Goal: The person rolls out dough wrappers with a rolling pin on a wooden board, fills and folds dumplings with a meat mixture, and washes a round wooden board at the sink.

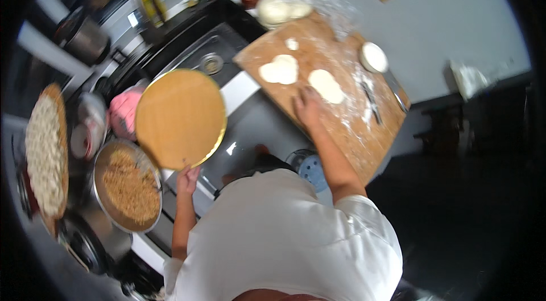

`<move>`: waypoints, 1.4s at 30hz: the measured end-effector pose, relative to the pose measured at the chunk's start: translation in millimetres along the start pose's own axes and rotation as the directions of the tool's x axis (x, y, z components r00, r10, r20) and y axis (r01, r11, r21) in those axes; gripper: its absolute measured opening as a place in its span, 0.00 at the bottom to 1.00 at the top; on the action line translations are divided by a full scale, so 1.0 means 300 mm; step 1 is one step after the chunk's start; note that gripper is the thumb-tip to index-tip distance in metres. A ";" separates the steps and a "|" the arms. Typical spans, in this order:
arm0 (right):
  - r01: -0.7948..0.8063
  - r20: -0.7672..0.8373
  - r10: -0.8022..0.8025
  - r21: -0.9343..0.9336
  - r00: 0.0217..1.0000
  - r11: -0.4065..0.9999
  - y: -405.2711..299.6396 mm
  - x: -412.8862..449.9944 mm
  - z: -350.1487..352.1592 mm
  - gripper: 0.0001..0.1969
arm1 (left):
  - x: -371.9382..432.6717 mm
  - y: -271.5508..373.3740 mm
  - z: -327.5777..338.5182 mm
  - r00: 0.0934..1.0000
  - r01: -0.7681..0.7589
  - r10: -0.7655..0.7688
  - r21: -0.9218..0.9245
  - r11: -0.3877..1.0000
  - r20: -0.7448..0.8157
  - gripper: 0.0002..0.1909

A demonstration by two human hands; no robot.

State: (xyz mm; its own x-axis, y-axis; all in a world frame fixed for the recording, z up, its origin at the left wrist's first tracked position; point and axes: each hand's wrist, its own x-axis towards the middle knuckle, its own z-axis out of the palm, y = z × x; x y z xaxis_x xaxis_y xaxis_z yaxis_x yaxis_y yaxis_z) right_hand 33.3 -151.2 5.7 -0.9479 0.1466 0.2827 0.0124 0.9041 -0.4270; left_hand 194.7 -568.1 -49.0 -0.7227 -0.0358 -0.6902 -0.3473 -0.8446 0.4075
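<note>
My left hand (187, 178) grips the near rim of a large round tan tray (181, 117), which is tilted up over the edge of the sink. On the floured wooden board (362, 147), my right hand (308, 104) rests beside a flat oval piece of dough (326, 86); whether it presses on the dough I cannot tell. Flattened dough pieces (279, 69) lie further left on the board, with a small dough lump (291, 43) above them. A white bowl (374, 57) stands at the board's right edge, near a dark narrow utensil (371, 102) lying in flour.
A metal bowl of crumbly yellowish filling (131, 185) stands left of the tray, near a pink cloth or bag (124, 112). Further left is a long board covered with pale pieces (44, 153). The black sink (222, 43) lies ahead; a cleaver-like blade (396, 89) lies at the board's right edge.
</note>
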 end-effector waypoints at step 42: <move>-0.448 -0.069 0.453 -0.338 0.889 0.828 0.886 -0.125 -0.340 0.21 | -0.023 -0.058 -0.001 0.989 -0.115 0.103 -0.111 0.987 -0.108 0.18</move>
State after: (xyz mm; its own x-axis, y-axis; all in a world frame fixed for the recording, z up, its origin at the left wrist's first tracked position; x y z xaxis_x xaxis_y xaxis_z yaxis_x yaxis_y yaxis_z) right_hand 104.6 124.6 -30.7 -0.8148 0.5679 0.1168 0.5429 0.8180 -0.1901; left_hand 205.9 -553.4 -51.6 -0.6857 -0.1805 -0.7051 -0.1931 -0.8889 0.4153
